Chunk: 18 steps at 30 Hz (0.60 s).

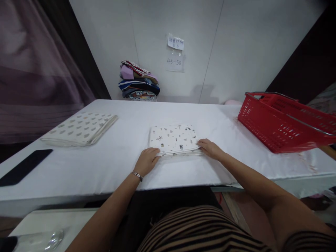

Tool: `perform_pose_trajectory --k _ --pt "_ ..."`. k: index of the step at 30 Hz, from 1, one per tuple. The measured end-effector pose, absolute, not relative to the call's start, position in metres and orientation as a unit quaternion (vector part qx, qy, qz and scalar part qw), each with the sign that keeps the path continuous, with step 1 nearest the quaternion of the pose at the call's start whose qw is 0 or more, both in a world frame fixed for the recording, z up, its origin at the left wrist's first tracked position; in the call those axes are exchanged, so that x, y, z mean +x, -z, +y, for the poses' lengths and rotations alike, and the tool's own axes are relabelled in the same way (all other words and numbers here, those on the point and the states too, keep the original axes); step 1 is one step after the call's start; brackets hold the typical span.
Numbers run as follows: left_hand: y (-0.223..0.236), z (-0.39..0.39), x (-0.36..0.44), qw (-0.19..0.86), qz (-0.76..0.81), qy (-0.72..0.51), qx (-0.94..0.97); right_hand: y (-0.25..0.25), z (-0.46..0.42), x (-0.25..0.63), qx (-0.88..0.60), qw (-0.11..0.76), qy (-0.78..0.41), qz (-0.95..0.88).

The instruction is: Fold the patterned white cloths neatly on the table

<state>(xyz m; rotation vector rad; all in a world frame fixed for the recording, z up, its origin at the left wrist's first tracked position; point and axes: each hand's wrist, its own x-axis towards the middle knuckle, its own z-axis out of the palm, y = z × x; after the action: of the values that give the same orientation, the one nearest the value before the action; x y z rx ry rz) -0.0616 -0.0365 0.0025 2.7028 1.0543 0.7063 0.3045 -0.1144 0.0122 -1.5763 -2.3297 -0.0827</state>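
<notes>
A white cloth with small grey and dark prints [174, 138] lies folded into a rectangular, layered stack in the middle of the table. At its near left corner, my left hand [147, 160] has its fingers closed on the edge, a bracelet around the wrist. My right hand [210, 148] pinches the near right corner, thumb and fingers together. Several layers show along the front edge between the two hands. Further left lies another folded cream cloth [81, 128] with grey and tan motifs, apart from both hands.
A white sheet covers the table [105, 171]. On the right stands a red plastic basket [283, 120] with metal handles. A dark flat object [25, 167] lies at the left edge. Stacked folded clothes [139, 82] sit at the back wall, near paper notes [175, 52].
</notes>
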Motion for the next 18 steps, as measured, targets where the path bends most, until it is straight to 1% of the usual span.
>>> perform_pose_trajectory --k 5,10,15,18 --pt "-0.008 -0.037 -0.059 0.086 0.371 -0.225 0.897 -0.033 -0.119 0.296 -0.569 0.162 0.082 -0.802" --pt "-0.008 -0.035 -0.059 0.073 0.378 -0.223 0.896 -0.032 -0.132 0.289 -0.568 0.103 0.051 -0.815" --pt "-0.003 -0.036 -0.061 0.061 0.392 -0.248 0.884 -0.024 -0.137 0.286 -0.58 0.134 0.051 -0.802" --pt "0.0 -0.037 -0.063 0.062 0.391 -0.249 0.884 -0.022 -0.14 0.283 -0.569 0.123 0.039 -0.812"
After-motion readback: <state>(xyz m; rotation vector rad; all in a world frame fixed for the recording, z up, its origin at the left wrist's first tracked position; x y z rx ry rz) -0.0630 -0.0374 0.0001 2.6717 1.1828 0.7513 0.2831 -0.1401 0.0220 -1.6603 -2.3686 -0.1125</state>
